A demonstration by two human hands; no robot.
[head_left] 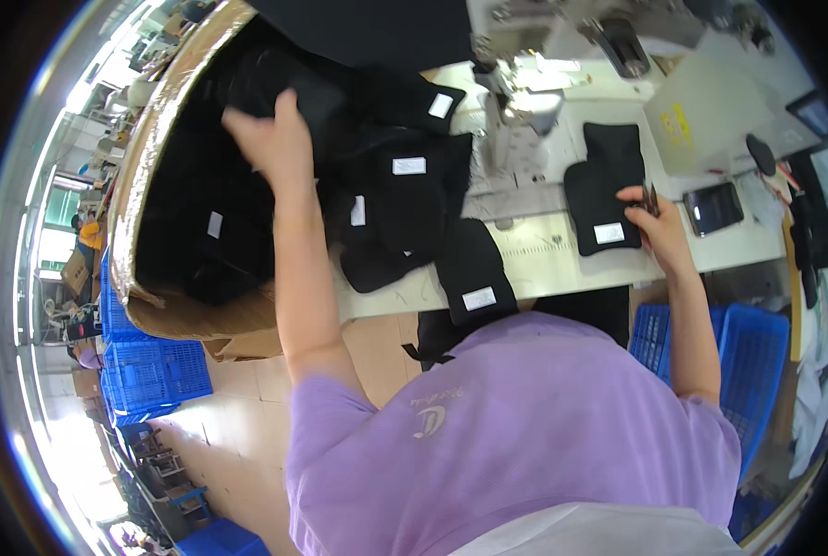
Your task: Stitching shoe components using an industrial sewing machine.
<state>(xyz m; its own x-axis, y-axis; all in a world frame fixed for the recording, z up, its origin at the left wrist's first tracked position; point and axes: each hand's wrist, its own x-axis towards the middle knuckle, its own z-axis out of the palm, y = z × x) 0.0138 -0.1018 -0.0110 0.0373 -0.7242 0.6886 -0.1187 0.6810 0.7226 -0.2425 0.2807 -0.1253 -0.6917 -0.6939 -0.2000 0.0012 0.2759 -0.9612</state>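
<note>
My left hand (275, 144) reaches over a cardboard box (169, 320) filled with black fabric pieces. Its thumb and a finger are spread apart against a dark piece (270, 83); the other fingertips are hard to make out. At the right, my right hand (653, 222) is closed around small dark thread snips (650, 198). It rests beside a black padded piece (588, 199) with a white label (608, 233), lying flat on the white table (539, 248). Several more labelled black pieces (409, 204) are heaped in the middle, and one (474, 264) overhangs the front edge.
A sewing machine (525, 111) stands at the back, with a pale grey box (710, 111) to its right. A phone (713, 208) lies near the right end. Blue crates (159, 375) are stacked at floor level left; another blue crate (752, 361) sits right.
</note>
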